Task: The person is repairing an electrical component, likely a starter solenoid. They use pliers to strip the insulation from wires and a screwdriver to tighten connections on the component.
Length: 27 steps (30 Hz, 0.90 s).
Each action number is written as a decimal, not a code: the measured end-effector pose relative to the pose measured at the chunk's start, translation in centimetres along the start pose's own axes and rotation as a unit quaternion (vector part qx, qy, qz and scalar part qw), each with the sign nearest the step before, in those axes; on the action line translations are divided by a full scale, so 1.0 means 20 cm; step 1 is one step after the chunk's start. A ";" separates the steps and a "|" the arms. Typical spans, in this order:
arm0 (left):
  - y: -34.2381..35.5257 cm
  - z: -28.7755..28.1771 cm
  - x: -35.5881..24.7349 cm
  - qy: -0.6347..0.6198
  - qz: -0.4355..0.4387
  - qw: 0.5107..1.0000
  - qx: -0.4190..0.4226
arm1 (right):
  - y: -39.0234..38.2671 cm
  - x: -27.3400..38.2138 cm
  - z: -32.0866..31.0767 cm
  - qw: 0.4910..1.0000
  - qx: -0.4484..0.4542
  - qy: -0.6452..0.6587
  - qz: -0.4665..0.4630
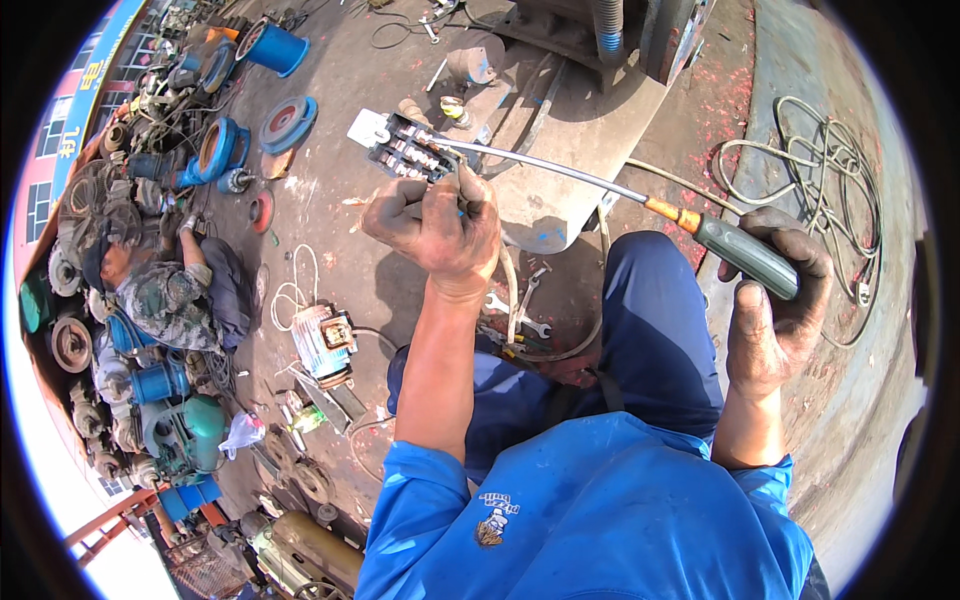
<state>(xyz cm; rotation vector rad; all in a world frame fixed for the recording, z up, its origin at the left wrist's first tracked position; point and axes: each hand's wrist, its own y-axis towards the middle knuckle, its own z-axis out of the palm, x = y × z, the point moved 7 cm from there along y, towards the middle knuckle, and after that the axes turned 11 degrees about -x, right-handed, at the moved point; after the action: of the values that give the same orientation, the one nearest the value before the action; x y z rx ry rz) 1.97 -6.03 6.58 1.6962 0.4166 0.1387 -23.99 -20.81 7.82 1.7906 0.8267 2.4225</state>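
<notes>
My left hand point(440, 225) grips a black electrical contact block point(408, 148) by its near side. Rows of metal terminals show on its top, and a white piece point(368, 128) sits at its left end. In my right hand point(775, 340) is a long screwdriver point(748, 255) with a dark green and orange handle, fingers and thumb closed round the handle's end. The steel shaft slants up and left, and its tip reaches the block's right end near the terminals. Whether the tip sits in a screw is too small to tell.
Below the block, an electric motor point(325, 340) with its terminal box uncovered lies on the ground. Wrenches point(533, 290) lie by my knees. A cable coil point(825, 180) is at right, a heavy machine base point(570, 40) ahead. A co-worker point(165, 295) crouches at left among motor parts.
</notes>
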 end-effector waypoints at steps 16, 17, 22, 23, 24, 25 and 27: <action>0.01 -0.01 -0.02 0.004 0.039 0.999 0.021 | -0.03 0.18 0.09 0.976 0.035 -0.124 -0.175; 0.02 -0.01 -0.02 0.003 0.039 0.999 0.024 | -0.04 0.16 0.08 0.985 0.041 -0.106 -0.129; 0.02 -0.02 -0.02 0.009 0.038 0.999 0.033 | -0.07 0.09 0.07 0.995 0.019 -0.038 -0.086; 0.02 -0.02 -0.02 0.019 0.043 0.998 0.044 | -0.07 0.07 0.07 0.996 0.008 -0.030 -0.080; 0.02 -0.02 -0.02 0.005 0.026 0.999 0.027 | -0.07 0.06 0.07 0.997 -0.003 -0.023 -0.074; 0.03 -0.03 -0.03 -0.009 0.010 1.000 0.010 | -0.06 0.06 0.08 0.998 -0.005 -0.003 -0.058; 0.03 -0.03 -0.04 -0.013 0.014 1.000 0.008 | -0.07 0.03 0.06 0.999 -0.027 0.025 -0.034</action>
<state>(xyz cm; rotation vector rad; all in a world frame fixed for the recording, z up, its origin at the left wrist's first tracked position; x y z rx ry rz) 1.19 -5.74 7.39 1.7184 0.3761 0.1337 -23.45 -18.95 8.13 1.6620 0.8042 2.4309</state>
